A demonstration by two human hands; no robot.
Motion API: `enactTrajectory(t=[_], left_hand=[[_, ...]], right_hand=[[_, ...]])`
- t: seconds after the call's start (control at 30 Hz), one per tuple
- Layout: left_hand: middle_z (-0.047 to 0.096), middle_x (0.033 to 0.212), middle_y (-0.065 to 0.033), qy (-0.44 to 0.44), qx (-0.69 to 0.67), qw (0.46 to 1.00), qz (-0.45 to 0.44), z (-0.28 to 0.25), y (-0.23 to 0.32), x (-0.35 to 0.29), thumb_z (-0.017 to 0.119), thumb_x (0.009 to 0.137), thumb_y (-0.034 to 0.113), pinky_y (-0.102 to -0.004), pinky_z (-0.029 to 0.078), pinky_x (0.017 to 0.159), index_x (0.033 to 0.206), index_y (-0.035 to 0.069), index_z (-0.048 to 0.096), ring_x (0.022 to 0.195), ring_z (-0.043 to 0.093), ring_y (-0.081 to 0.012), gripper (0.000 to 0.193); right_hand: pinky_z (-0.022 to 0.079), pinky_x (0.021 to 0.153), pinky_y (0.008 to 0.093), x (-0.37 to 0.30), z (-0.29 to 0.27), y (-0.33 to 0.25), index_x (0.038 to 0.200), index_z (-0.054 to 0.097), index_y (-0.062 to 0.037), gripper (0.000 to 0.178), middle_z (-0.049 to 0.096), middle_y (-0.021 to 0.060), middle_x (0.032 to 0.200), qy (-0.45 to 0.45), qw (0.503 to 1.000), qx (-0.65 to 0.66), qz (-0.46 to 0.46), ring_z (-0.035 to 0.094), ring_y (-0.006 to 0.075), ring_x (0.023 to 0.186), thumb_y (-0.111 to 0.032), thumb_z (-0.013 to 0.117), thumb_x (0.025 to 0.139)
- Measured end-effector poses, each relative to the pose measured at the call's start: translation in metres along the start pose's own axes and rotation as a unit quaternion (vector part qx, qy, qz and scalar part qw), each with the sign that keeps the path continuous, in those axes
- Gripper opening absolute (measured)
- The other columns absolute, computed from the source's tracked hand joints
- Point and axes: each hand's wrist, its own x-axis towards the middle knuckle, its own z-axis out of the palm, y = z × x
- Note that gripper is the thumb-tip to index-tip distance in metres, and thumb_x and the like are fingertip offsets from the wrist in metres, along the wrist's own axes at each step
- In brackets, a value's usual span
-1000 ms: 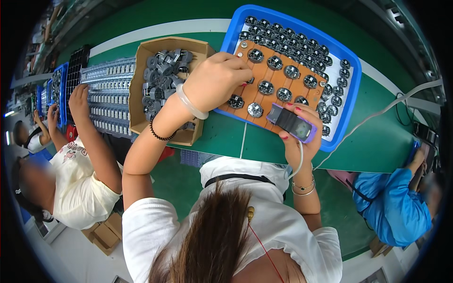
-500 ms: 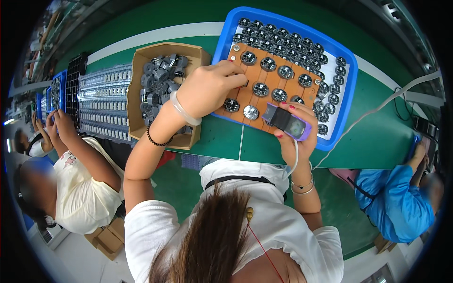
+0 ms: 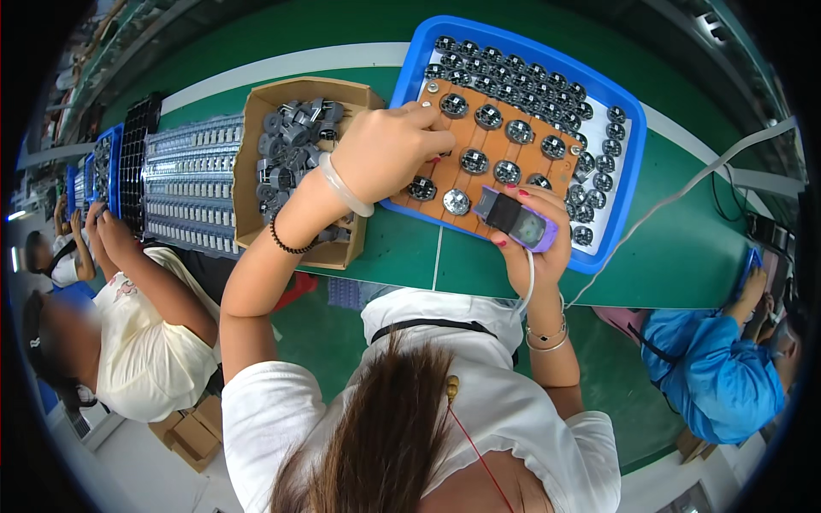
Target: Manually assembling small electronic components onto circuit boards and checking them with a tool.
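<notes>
Left hand [image 3: 389,154] fingers [image 3: 432,137] are curled in tight, tips pressed down onto the brown board [image 3: 492,158], approx at its left-middle part. Whether a small part is pinched under the tips can't be told, they're hidden by the knuckles. A pale bangle and a dark bead bracelet are worn on that wrist.

Right hand [image 3: 534,252] fingers are wrapped around a handheld scanner [image 3: 516,221], grey body w/ purple edge. It's gripped from below, thumb along the near side, red nails seen at the top edge. The scanner's nose is pointed at the board's near edge, just beside a shiny round part [image 3: 456,202]. A white cable [image 3: 684,192] is run from the hand off to the right across the table.

The board is laid tilted inside a blue tray [image 3: 633,184], w/ rows of round dark-and-silver parts seated on it. More of the same round parts are lined up on the tray's pale floor, behind and right of the board.

Left of the tray, touching it, a cardboard box [image 3: 248,171] of grey parts is set on the green table [image 3: 684,256]. Other ppl are seated on both sides.
</notes>
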Motion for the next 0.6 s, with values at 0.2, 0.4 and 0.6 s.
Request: enactTrajectory(t=[0.2, 0.4, 0.6], left_hand=[[0.058, 0.084, 0.0011, 0.034, 0.010, 0.999, 0.011, 0.002, 0.008, 0.000, 0.062, 0.069, 0.008, -0.0305, 0.049, 0.051, 0.081, 0.011, 0.059, 0.067, 0.061, -0.0199, 0.013], [0.059, 0.093, -0.0031, -0.056, -0.026, 0.998, -0.014, -0.007, 0.002, 0.004, 0.058, 0.069, 0.005, -0.0307, 0.052, 0.056, 0.090, 0.013, 0.062, 0.083, 0.062, -0.0209, 0.022], [0.058, 0.095, -0.0033, -0.034, -0.008, 0.999, -0.005, -0.001, 0.010, -0.003, 0.060, 0.070, 0.006, -0.0320, 0.052, 0.056, 0.089, 0.011, 0.059, 0.074, 0.063, -0.0236, 0.019]], right_hand=[[0.046, 0.081, 0.0345, -0.001, -0.001, 0.002, 0.107, 0.052, -0.0016, 0.050, 0.061, 0.0154, 0.102, -0.003, 1.000, -0.005, -0.002, 0.058, 0.0275, 0.093, -0.010, 0.079, 0.066], [0.046, 0.082, 0.0351, -0.001, -0.002, 0.002, 0.106, 0.052, -0.0012, 0.049, 0.061, 0.0155, 0.101, -0.002, 1.000, -0.004, -0.004, 0.058, 0.0279, 0.094, -0.008, 0.079, 0.066], [0.047, 0.082, 0.0351, 0.000, -0.001, 0.002, 0.106, 0.052, -0.0009, 0.051, 0.062, 0.0151, 0.102, -0.005, 1.000, 0.001, -0.010, 0.058, 0.0280, 0.094, -0.008, 0.079, 0.064]])
